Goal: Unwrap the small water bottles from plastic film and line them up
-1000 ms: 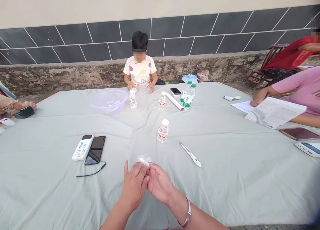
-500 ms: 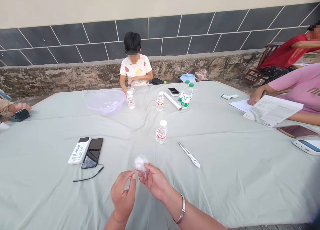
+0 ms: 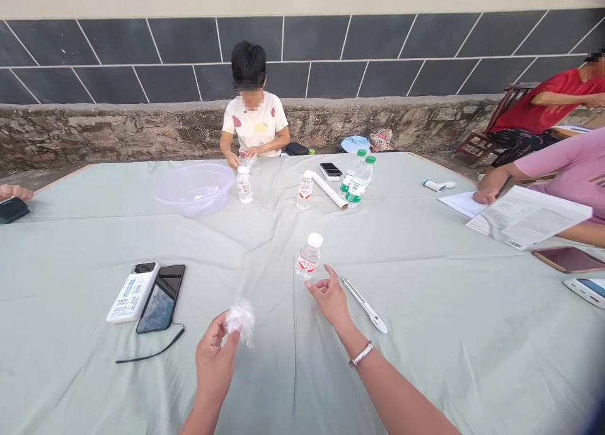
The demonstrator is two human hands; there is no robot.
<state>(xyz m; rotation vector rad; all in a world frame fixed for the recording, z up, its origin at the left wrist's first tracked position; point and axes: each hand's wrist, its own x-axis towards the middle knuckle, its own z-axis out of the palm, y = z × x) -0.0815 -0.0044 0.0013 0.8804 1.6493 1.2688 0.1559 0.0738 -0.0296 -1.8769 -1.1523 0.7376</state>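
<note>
- Both your left hand [image 3: 215, 356] and right hand [image 3: 333, 304] are over the tablecloth [image 3: 265, 391], apart from each other.
- Left: thumb and fingers pinched on crumpled plastic [image 3: 241, 320], held in front of you.
- Right: fingers parted, tips just beside the nearest bottle [image 3: 308, 261] (contact: cannot tell), which stands upright.
- One pen [image 3: 365, 306] lies right of that hand.
- Phone [image 3: 161, 299] and power bank [image 3: 133, 293] lie side by side, to your left.

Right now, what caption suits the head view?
Crumpled clear plastic in the left hand, with the right hand open beside the nearest white-capped bottle.
</note>
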